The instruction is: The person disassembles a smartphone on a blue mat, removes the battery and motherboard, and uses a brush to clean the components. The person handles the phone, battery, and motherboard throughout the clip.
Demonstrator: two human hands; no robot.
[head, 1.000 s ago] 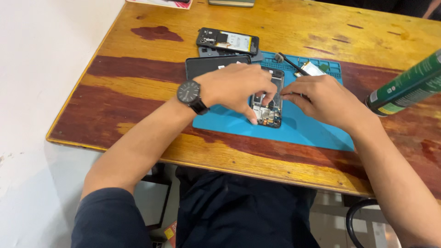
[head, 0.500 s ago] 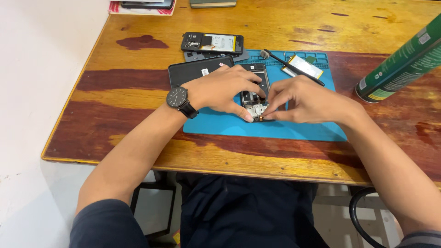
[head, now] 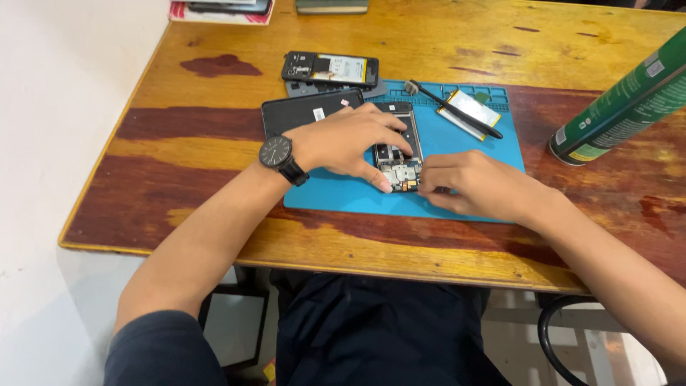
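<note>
My wooden table (head: 214,157), its varnish worn into dark red patches, carries my blue repair mat (head: 343,196) near the front edge. Beyond the mat lies an opened phone (head: 330,69) on a grey back cover (head: 304,88). A green spray can (head: 620,100) lies at my right.
</note>
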